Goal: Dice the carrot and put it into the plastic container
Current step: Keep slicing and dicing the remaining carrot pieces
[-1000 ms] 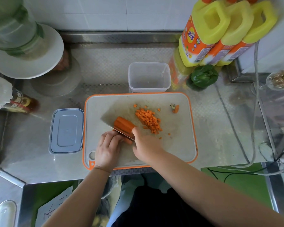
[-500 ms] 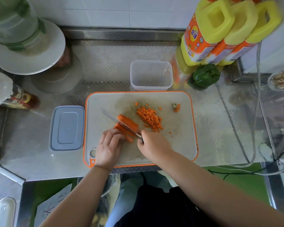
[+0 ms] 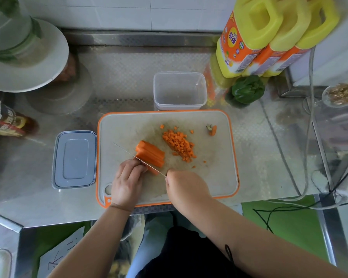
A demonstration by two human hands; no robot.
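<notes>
My right hand point(image 3: 186, 185) grips the knife point(image 3: 138, 158) handle, and the blade, tilted flat a second ago, now stands on edge across the carrot sticks point(image 3: 150, 153). My left hand point(image 3: 128, 180) curls over their near ends, holding them down as before. They lie bundled mid-board on the pale, orange-rimmed cutting board point(image 3: 219, 157). At two o'clock from them sits the heap of small diced carrot point(image 3: 179, 144), with the stem end point(image 3: 211, 130) beyond. At nine o'clock a grey lid point(image 3: 74, 159) lies on the steel counter point(image 3: 129, 77). At twelve o'clock, the clear plastic container point(image 3: 180, 90) touches the board's far edge.
</notes>
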